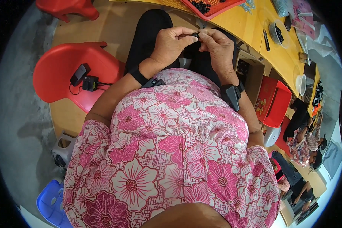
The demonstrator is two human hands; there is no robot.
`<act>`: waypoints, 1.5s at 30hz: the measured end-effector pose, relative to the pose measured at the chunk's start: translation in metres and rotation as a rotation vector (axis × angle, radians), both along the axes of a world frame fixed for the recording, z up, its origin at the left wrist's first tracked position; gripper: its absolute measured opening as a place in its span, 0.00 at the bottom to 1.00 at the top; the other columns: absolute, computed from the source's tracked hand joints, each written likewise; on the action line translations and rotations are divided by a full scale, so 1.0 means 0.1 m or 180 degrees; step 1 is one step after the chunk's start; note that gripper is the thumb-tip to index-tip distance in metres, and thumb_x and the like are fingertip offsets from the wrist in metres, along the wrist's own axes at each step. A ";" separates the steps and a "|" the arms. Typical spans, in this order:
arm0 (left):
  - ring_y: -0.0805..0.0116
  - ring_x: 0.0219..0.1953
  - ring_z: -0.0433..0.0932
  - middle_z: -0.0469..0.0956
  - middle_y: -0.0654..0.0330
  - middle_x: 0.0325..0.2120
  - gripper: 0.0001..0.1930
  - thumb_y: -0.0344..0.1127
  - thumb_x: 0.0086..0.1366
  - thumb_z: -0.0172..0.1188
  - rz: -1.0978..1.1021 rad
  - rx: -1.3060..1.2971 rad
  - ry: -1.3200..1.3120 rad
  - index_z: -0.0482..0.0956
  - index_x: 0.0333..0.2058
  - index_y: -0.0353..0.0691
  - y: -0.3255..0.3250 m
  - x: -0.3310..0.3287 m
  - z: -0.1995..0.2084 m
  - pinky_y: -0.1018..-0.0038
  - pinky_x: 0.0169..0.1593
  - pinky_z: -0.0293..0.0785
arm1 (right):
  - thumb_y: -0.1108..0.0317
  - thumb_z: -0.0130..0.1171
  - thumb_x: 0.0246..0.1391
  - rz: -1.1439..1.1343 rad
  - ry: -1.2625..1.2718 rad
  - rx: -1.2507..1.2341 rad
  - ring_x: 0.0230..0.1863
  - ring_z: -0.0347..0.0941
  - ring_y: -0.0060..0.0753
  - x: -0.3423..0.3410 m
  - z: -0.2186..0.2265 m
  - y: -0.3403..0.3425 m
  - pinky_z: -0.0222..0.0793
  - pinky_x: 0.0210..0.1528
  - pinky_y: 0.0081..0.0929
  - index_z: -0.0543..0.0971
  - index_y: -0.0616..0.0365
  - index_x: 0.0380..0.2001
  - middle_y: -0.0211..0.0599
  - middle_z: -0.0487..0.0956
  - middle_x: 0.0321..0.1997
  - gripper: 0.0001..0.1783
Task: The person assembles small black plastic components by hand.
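Observation:
My left hand (pixel 170 45) and my right hand (pixel 219 47) meet above my lap, close to the table's front edge. A small black piece (pixel 195 35) sits between their fingertips; its exact kind is too small to make out. Thumb and forefinger of the left hand pinch it from one side. The right hand's thumb and forefinger press together at its other side, partly hiding what they grip. Straps with dark devices circle both wrists.
On the yellow table (pixel 250 28) lie a red tray (pixel 231 5) with black pieces, a clear bowl (pixel 287 41) of similar pieces and a dark slim tool (pixel 266 40). A red chair (pixel 57 64) bearing black devices stands left. Several people sit at far right.

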State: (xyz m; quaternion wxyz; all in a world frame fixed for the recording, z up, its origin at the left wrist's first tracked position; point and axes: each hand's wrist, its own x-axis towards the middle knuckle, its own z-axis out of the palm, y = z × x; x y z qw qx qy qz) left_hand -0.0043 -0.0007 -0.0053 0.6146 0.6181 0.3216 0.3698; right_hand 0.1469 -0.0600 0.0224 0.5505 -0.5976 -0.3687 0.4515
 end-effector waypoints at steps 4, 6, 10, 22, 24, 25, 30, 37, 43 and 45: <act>0.80 0.32 0.75 0.79 0.62 0.30 0.11 0.27 0.59 0.61 -0.0078 -0.0174 -0.0007 0.78 0.40 0.32 0.02 -0.01 -0.05 0.84 0.36 0.73 | 0.74 0.59 0.52 0.0135 -0.0726 0.0183 0.24 0.70 0.13 0.02 0.03 0.03 0.69 0.27 0.13 0.81 0.65 0.35 0.29 0.79 0.26 0.08; 0.80 0.32 0.76 0.79 0.62 0.31 0.11 0.27 0.59 0.61 -0.0153 -0.0265 -0.0019 0.78 0.41 0.31 0.03 -0.02 -0.06 0.84 0.37 0.73 | 0.74 0.59 0.52 0.0264 -0.0773 0.0159 0.24 0.70 0.14 0.05 0.08 0.05 0.69 0.28 0.13 0.81 0.65 0.36 0.29 0.79 0.27 0.08; 0.80 0.33 0.76 0.79 0.62 0.32 0.11 0.27 0.60 0.60 -0.0297 -0.0708 -0.0222 0.77 0.41 0.31 0.01 -0.03 -0.01 0.83 0.38 0.73 | 0.74 0.59 0.53 0.0512 -0.0488 0.0020 0.24 0.71 0.15 0.11 0.10 0.07 0.70 0.30 0.14 0.80 0.65 0.37 0.29 0.79 0.28 0.08; 0.81 0.34 0.76 0.80 0.63 0.32 0.11 0.29 0.59 0.61 -0.0110 -0.0020 -0.0013 0.78 0.41 0.33 0.03 -0.03 0.03 0.84 0.38 0.73 | 0.76 0.55 0.55 0.0137 0.0157 0.0036 0.26 0.73 0.18 0.02 0.01 0.04 0.74 0.34 0.17 0.78 0.66 0.37 0.31 0.78 0.31 0.07; 0.81 0.34 0.76 0.80 0.63 0.32 0.11 0.29 0.60 0.61 -0.0117 -0.0095 -0.0076 0.78 0.41 0.33 0.03 -0.03 0.04 0.84 0.38 0.73 | 0.76 0.55 0.55 0.0118 0.0210 0.0064 0.27 0.73 0.18 0.02 -0.01 0.04 0.74 0.34 0.18 0.78 0.66 0.37 0.31 0.78 0.31 0.07; 0.81 0.34 0.76 0.80 0.63 0.32 0.11 0.29 0.60 0.61 -0.0129 -0.0170 -0.0136 0.78 0.41 0.33 0.04 -0.03 0.05 0.83 0.38 0.73 | 0.77 0.56 0.55 0.0095 0.0264 0.0092 0.27 0.73 0.19 0.02 -0.02 0.03 0.74 0.35 0.19 0.78 0.66 0.37 0.32 0.78 0.32 0.07; 0.81 0.33 0.76 0.80 0.63 0.32 0.11 0.29 0.60 0.60 -0.0157 -0.0085 -0.0114 0.79 0.41 0.33 0.04 -0.01 -0.01 0.84 0.38 0.73 | 0.78 0.56 0.54 0.0049 0.0702 0.0247 0.28 0.73 0.20 0.02 -0.08 -0.01 0.74 0.35 0.19 0.77 0.67 0.36 0.33 0.78 0.32 0.07; 0.79 0.33 0.77 0.80 0.62 0.32 0.11 0.29 0.61 0.59 -0.0292 0.0090 0.0036 0.78 0.41 0.30 0.04 -0.03 -0.02 0.84 0.39 0.74 | 0.80 0.56 0.53 0.0101 0.0095 0.0633 0.29 0.73 0.20 0.02 -0.09 -0.05 0.72 0.36 0.17 0.77 0.67 0.35 0.33 0.78 0.32 0.05; 0.77 0.35 0.78 0.79 0.60 0.33 0.12 0.30 0.63 0.57 -0.0485 -0.0578 -0.0292 0.76 0.43 0.30 0.02 -0.04 0.02 0.82 0.40 0.76 | 0.83 0.58 0.50 0.0109 -0.0804 0.0907 0.28 0.72 0.18 0.01 -0.08 -0.07 0.70 0.33 0.15 0.77 0.65 0.31 0.32 0.77 0.30 0.05; 0.76 0.35 0.78 0.79 0.59 0.34 0.12 0.30 0.63 0.57 -0.0502 -0.0676 -0.0374 0.76 0.44 0.30 0.00 -0.04 0.03 0.81 0.40 0.76 | 0.83 0.58 0.49 0.0086 -0.0935 0.0983 0.28 0.72 0.18 -0.02 -0.06 -0.07 0.70 0.33 0.14 0.77 0.64 0.30 0.32 0.77 0.29 0.05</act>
